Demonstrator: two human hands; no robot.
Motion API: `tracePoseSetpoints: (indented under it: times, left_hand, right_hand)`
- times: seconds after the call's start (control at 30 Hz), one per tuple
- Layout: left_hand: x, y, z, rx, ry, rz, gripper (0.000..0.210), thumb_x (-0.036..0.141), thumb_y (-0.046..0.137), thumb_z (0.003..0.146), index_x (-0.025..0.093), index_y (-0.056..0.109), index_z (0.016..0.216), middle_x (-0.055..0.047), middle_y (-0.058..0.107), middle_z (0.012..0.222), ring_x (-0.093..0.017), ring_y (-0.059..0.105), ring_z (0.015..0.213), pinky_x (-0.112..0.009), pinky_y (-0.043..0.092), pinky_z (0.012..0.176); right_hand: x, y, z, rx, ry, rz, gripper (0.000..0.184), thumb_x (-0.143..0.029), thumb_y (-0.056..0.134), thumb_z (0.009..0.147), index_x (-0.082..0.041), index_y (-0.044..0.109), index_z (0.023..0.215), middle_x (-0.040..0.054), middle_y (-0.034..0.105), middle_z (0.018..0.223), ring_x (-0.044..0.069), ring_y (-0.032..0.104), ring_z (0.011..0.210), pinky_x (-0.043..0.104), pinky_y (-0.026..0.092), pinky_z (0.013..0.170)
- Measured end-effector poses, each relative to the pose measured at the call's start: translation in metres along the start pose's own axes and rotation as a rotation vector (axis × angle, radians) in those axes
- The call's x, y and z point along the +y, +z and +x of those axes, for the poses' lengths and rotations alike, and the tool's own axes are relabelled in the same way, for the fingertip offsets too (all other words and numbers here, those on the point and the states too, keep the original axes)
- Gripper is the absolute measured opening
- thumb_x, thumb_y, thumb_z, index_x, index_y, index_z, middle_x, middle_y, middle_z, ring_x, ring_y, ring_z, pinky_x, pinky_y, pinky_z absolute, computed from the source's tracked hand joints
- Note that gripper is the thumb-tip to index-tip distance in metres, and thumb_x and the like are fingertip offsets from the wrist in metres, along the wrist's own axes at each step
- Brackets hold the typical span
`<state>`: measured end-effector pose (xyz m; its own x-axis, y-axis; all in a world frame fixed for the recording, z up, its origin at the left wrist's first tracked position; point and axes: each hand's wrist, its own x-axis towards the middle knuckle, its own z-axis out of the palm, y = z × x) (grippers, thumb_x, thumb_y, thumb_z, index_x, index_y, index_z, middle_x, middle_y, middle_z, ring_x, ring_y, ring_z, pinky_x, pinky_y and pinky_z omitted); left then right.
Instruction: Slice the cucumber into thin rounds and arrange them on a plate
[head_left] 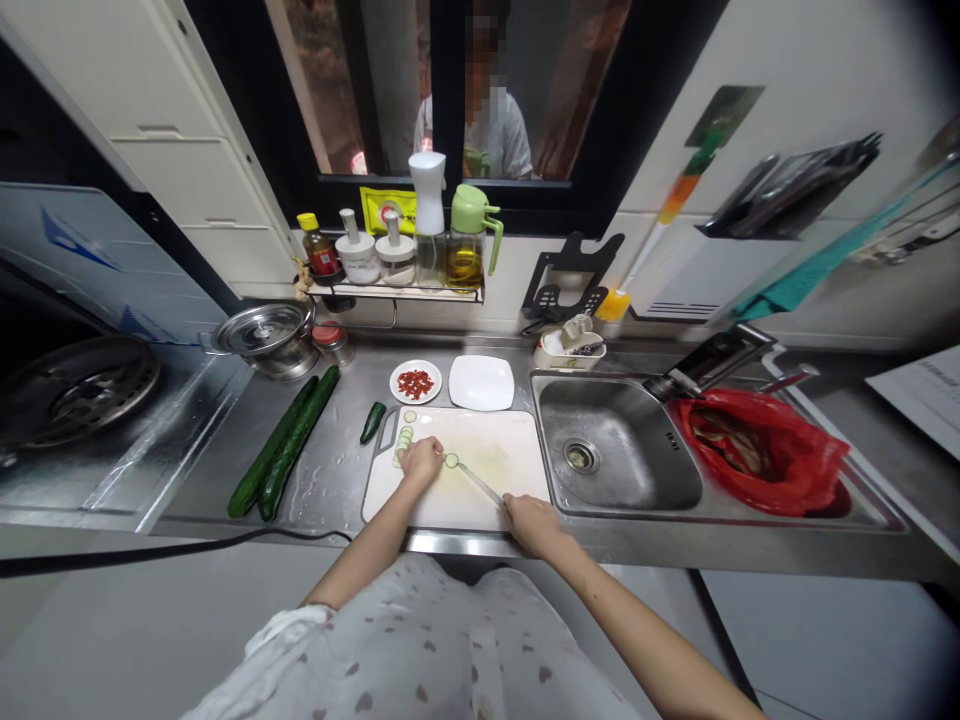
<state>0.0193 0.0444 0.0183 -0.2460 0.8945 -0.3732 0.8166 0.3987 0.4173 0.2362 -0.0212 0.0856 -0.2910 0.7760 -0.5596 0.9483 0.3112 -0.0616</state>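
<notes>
My right hand (532, 522) is closed round the handle of a knife (484, 487), whose blade points up and left across the white cutting board (480, 510). A single round cucumber slice (451, 460) is at the blade's tip. On the board's left side, my left hand (421, 460) has its fingers curled down on a short row of overlapping cucumber slices (405, 436), partly covering them. Another slice (410, 416) lies apart near the board's top left corner. A cucumber end piece (372, 423) rests on the counter just left of the board.
Behind the board are a plate of chopped red pieces (416, 382) and a white square plate (481, 382). Two long cucumbers (296, 440) and a lidded steel pot (266, 335) are left. The sink (622, 440) and a red bag (765, 450) are right. A condiment shelf (397, 292) hangs behind.
</notes>
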Motion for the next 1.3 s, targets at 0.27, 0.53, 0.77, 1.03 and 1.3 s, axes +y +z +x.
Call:
tracePoseSetpoints:
  times: [0.27,0.53,0.77,1.03,1.3]
  left_hand:
    - [-0.001,0.002,0.002,-0.003,-0.001,-0.008,0.011,0.032,0.06,0.074,0.028,0.064,0.085,0.001,0.07,0.093,-0.022,0.056,0.101,-0.037,0.029,0.088]
    - [-0.002,0.003,0.002,0.003,0.007,-0.007,0.011,0.032,0.061,0.074,0.028,0.063,0.084,0.001,0.07,0.092,-0.022,0.056,0.1,-0.036,0.029,0.087]
    - [0.0,0.003,0.002,0.007,0.003,0.008,0.011,0.034,0.058,0.076,0.029,0.064,0.083,0.0,0.069,0.094,-0.023,0.056,0.102,-0.037,0.029,0.089]
    - [0.003,0.001,-0.003,0.01,0.008,0.041,0.011,0.033,0.055,0.078,0.028,0.063,0.084,0.0,0.069,0.094,-0.023,0.055,0.101,-0.039,0.029,0.089]
    - [0.009,0.003,-0.013,0.015,0.139,0.137,0.016,0.032,0.056,0.081,0.028,0.061,0.096,-0.004,0.063,0.106,-0.024,0.052,0.106,-0.04,0.03,0.091]
  right_hand:
    - [-0.006,-0.002,0.009,0.007,-0.018,0.017,0.033,-0.025,0.032,0.093,-0.015,0.059,0.108,0.0169,0.067,0.1,0.023,0.063,0.098,0.032,0.043,0.08]
    - [-0.013,-0.005,0.019,0.022,-0.02,0.027,0.035,-0.025,0.03,0.094,-0.014,0.059,0.108,0.0168,0.067,0.099,0.023,0.063,0.099,0.032,0.043,0.079]
    - [-0.012,-0.003,0.019,0.029,-0.013,0.036,0.036,-0.027,0.03,0.093,-0.014,0.06,0.109,0.0165,0.068,0.1,0.023,0.062,0.1,0.032,0.043,0.079]
    - [-0.01,-0.003,0.017,0.025,-0.011,0.044,0.035,-0.026,0.031,0.093,-0.015,0.06,0.108,0.0167,0.067,0.101,0.023,0.063,0.099,0.033,0.043,0.08]
    - [-0.007,-0.005,0.012,0.065,-0.003,0.011,0.034,-0.023,0.032,0.092,-0.014,0.061,0.108,0.0168,0.068,0.099,0.022,0.063,0.099,0.032,0.043,0.08]
